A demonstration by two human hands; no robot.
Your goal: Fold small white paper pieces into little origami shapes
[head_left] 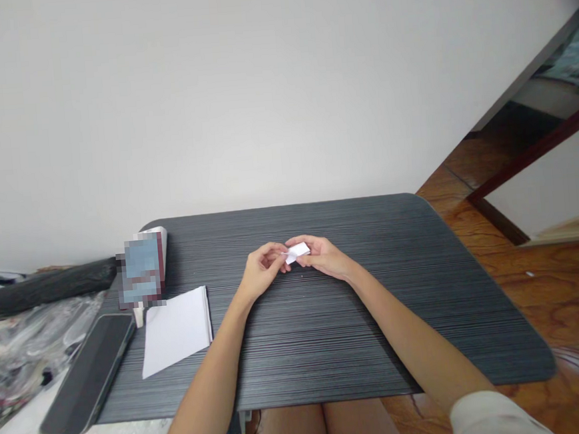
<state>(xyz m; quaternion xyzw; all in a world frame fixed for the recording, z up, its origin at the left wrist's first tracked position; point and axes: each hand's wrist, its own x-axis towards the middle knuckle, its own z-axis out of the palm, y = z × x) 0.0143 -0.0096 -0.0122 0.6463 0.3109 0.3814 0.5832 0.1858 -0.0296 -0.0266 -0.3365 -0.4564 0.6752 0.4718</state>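
A small folded piece of white paper is held between both hands just above the middle of the dark ribbed table. My left hand pinches its left end with curled fingers. My right hand grips its right side, fingers closed round it. Both forearms reach in from the bottom edge.
A stack of white paper sheets lies at the table's left. A dark phone or tablet overhangs the left front corner. A blurred-out upright item stands behind the sheets. Clutter and a dark roll lie left; wooden floor to the right.
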